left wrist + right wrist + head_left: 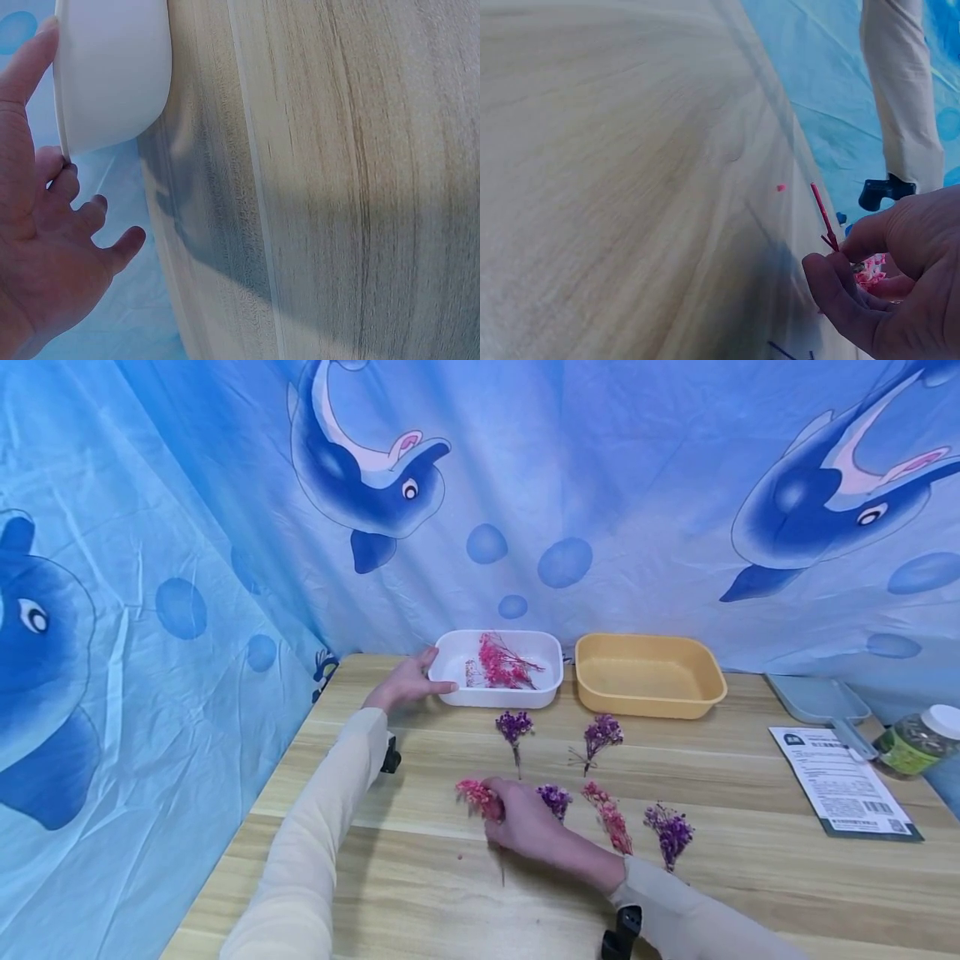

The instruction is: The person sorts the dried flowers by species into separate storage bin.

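My left hand (pixel 411 683) holds the left end of a white plastic basin (pixel 495 697), thumb on the front rim and fingers at the side. In the left wrist view the thumb and index fingertip meet the basin's rim, while the other fingers spread away from it. Pink dried flowers (pixel 504 662) lie inside the basin. Over the table's middle, my right hand (pixel 525 822) pinches a sprig of pink dried flowers (pixel 476 795); its thin red stem (pixel 822 208) sticks out past thumb and finger in the right wrist view. Part of its bloom is hidden by the hand.
Purple dried sprigs (pixel 514 727) and another pink sprig (pixel 611 820) lie on the wooden table (pixel 420 877). A yellow basin (pixel 651 703) stands right of the white one. At the right are a grey-blue tray (pixel 817 697), a printed packet (pixel 843 785) and a white-lidded jar (pixel 918 743).
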Demonstrator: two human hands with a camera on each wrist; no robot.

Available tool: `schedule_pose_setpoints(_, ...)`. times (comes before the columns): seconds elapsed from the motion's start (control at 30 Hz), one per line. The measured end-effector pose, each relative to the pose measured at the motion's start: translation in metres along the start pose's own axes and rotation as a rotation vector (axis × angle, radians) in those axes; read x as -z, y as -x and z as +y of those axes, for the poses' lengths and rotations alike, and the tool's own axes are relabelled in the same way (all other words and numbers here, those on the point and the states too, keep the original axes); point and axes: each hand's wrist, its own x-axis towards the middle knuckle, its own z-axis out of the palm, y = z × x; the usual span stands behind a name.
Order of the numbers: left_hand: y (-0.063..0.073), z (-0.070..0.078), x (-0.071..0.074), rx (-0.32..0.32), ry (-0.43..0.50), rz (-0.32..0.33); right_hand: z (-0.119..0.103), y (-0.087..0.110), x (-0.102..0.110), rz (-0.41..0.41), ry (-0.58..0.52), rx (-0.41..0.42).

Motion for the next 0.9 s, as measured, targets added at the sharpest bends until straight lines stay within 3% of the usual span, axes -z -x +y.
schedule_pose_setpoints(0.63, 0.002, 0.002, 0.001, -0.011, 0.024, 0.000, -0.007, -0.002, 0.042, -0.077, -0.207, 0.038)
schedule_pose_setpoints(0.9, 0.001, 0.002, 0.001, -0.011, -0.003, 0.003, -0.002, -0.008, 0.063, -0.069, -0.176, 0.051)
